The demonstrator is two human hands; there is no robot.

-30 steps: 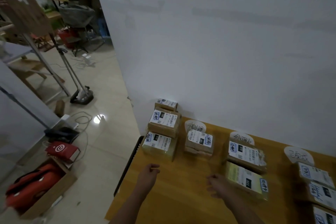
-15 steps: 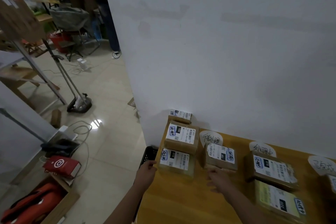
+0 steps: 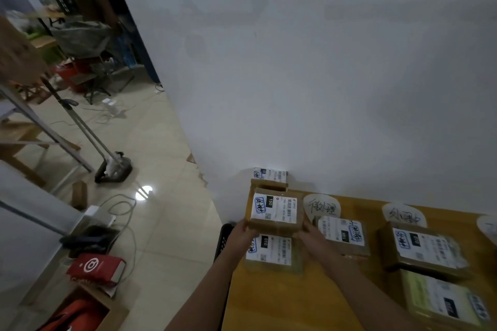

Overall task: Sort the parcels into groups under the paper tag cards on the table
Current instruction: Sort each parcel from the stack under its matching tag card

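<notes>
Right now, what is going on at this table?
A person is sorting labelled parcels on a wooden table. The left hand and the right hand grip a brown parcel by its sides at the table's left end, just behind a nearer parcel. To the right, other parcels lie below the first tag card and the second tag card.

Brown parcel [image 3: 274, 211], white label up, gripped both sides above second parcel [image 3: 271, 252], counter [image 3: 269, 303] far-left corner; other parcels [image 3: 427, 248] sit near-side of tag cards [image 3: 321, 205], right.

Brown parcel [image 3: 274, 212], white label; yellow-brown table [image 3: 282, 303].
</notes>
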